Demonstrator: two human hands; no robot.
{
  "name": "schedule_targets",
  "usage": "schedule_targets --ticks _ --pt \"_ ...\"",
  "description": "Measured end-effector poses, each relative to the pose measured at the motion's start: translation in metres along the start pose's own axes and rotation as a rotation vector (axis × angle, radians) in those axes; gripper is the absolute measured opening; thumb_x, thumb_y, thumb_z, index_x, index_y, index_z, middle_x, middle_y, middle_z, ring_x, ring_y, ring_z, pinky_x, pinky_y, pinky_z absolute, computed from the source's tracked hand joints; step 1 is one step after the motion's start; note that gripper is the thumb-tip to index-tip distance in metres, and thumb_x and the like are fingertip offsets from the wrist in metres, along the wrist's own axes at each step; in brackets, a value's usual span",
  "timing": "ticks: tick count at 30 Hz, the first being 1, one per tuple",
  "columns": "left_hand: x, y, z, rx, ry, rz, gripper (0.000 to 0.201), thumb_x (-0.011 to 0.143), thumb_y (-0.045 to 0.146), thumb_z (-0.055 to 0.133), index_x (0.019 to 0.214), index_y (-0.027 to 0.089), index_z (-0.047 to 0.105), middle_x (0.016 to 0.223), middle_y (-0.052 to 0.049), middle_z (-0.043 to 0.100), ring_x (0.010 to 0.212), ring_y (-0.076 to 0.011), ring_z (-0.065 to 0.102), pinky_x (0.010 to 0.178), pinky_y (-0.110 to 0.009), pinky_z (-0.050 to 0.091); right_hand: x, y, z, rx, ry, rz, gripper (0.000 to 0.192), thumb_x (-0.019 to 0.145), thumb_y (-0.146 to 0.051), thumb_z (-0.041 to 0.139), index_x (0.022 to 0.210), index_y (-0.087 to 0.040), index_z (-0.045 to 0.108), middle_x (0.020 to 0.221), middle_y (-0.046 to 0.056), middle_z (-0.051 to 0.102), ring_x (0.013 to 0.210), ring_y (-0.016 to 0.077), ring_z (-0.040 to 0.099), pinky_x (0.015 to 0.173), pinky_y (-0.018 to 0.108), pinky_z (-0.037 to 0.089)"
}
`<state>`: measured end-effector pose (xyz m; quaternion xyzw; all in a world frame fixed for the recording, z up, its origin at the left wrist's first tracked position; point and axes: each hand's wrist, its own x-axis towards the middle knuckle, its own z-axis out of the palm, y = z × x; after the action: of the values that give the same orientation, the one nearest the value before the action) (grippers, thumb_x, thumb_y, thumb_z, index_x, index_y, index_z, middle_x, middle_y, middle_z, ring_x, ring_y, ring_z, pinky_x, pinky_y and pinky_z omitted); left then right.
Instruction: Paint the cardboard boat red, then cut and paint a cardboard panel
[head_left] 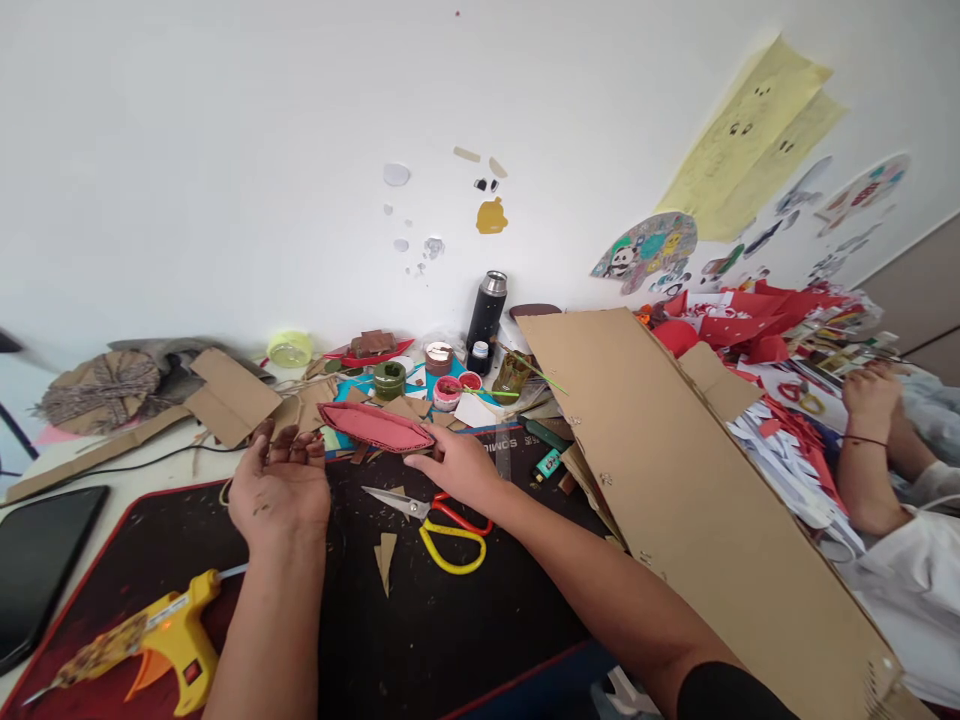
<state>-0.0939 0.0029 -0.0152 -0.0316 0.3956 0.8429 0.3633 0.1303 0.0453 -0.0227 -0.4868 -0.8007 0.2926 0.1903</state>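
Note:
My right hand (463, 460) grips the right end of a small red boat-shaped cardboard piece (371, 427), which has a raised edge and a pinkish inside. My left hand (281, 485) is turned palm up just left of the piece, fingers apart and a little curled, with dark smudges on the skin. Below my right hand, scissors (431, 520) with red and yellow handles lie partly spread on the black mat (360, 640). Pointed cardboard scraps (385, 560) lie beside them. A yellow glue gun (161, 640) rests left of my left forearm.
Paint jars (389, 380), a black thermos (487, 310) and a red model boat (371, 347) stand along the wall. A large cardboard sheet (675, 470) leans on the right. Beyond it are a co-worker's hands (872, 395) near red and white paper. A black tablet-like device (45, 560) lies left.

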Motion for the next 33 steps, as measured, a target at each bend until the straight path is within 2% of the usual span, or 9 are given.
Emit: schedule_targets --ticks 5,10,13,17,22,25,28,31,33 --pt "-0.002 0.000 0.000 0.013 -0.027 0.007 0.011 0.081 0.019 0.067 0.092 0.022 0.067 0.085 -0.002 0.061 0.071 -0.0165 0.059 0.062 -0.029 0.050 -0.019 0.017 -0.006 0.140 0.069 0.043 0.052 0.102 -0.047 0.075 0.147 -0.020 0.073 0.073 0.000 0.072 0.069 0.0195 0.064 0.067 0.029 0.041" --pt "-0.002 -0.004 -0.001 0.061 -0.065 0.020 0.008 0.082 0.020 0.068 0.089 0.025 0.068 0.088 -0.005 0.061 0.072 -0.0177 0.060 0.058 -0.030 0.051 -0.054 0.037 -0.018 0.339 0.162 0.046 0.029 0.105 -0.044 0.066 0.109 -0.022 0.084 0.082 0.003 0.078 0.070 0.0190 0.066 0.068 0.029 0.046" --pt "-0.002 -0.007 -0.002 0.082 -0.064 0.026 0.012 0.078 0.021 0.069 0.089 0.025 0.066 0.087 -0.005 0.062 0.071 -0.0173 0.060 0.057 -0.029 0.051 -0.078 0.039 -0.025 0.319 0.107 0.045 0.028 0.104 -0.043 0.066 0.098 -0.021 0.083 0.077 0.002 0.076 0.068 0.0184 0.065 0.065 0.028 0.044" --pt "-0.002 -0.008 0.001 0.125 -0.070 0.066 0.014 0.076 0.021 0.069 0.089 0.025 0.068 0.082 -0.004 0.062 0.069 -0.0171 0.059 0.055 -0.028 0.049 -0.107 0.037 -0.023 0.131 -0.054 -0.013 0.024 0.104 -0.042 0.072 0.115 -0.025 0.084 0.073 -0.001 0.076 0.065 0.0176 0.067 0.066 0.028 0.043" --pt "-0.011 0.001 0.010 0.193 -0.064 0.238 0.021 0.074 0.019 0.071 0.094 0.025 0.069 0.077 -0.001 0.065 0.068 -0.0175 0.060 0.058 -0.028 0.048 -0.124 0.039 -0.008 -0.029 -0.055 -0.071 0.025 0.107 -0.040 0.070 0.123 -0.025 0.081 0.101 0.005 0.087 0.089 0.0233 0.081 0.080 0.029 0.051" --pt "-0.018 0.013 0.012 0.379 -0.237 0.443 0.041 0.075 0.023 0.083 0.113 0.025 0.069 0.093 -0.003 0.074 0.086 -0.0202 0.069 0.072 -0.030 0.053 -0.126 0.039 -0.005 -0.052 -0.042 -0.087 0.025 0.110 -0.040 0.065 0.123 -0.025 0.081 0.111 0.006 0.087 0.098 0.0251 0.083 0.085 0.030 0.053" --pt "-0.018 0.024 0.013 0.772 -0.533 0.471 0.073 0.069 0.037 0.095 0.135 0.026 0.066 0.122 -0.010 0.076 0.112 -0.0285 0.071 0.097 -0.042 0.056 -0.126 0.038 -0.006 -0.052 -0.039 -0.088 0.024 0.110 -0.039 0.064 0.122 -0.026 0.080 0.113 0.006 0.087 0.099 0.0254 0.083 0.085 0.030 0.054" --pt "-0.007 0.028 0.019 1.216 -0.833 0.591 0.096 0.052 0.044 0.102 0.140 0.025 0.068 0.152 -0.019 0.066 0.146 -0.0475 0.053 0.124 -0.065 0.036 -0.125 0.038 -0.008 -0.035 -0.044 -0.100 0.023 0.110 -0.037 0.063 0.121 -0.026 0.080 0.113 0.006 0.087 0.099 0.0248 0.083 0.085 0.030 0.054" --pt "0.004 0.026 0.026 1.453 -1.010 0.711 0.100 0.054 0.039 0.098 0.148 0.024 0.066 0.163 -0.021 0.058 0.158 -0.0522 0.039 0.129 -0.068 0.025 -0.126 0.039 -0.008 -0.021 -0.038 -0.105 0.023 0.110 -0.037 0.063 0.119 -0.026 0.081 0.112 0.005 0.088 0.098 0.0249 0.083 0.084 0.030 0.054"
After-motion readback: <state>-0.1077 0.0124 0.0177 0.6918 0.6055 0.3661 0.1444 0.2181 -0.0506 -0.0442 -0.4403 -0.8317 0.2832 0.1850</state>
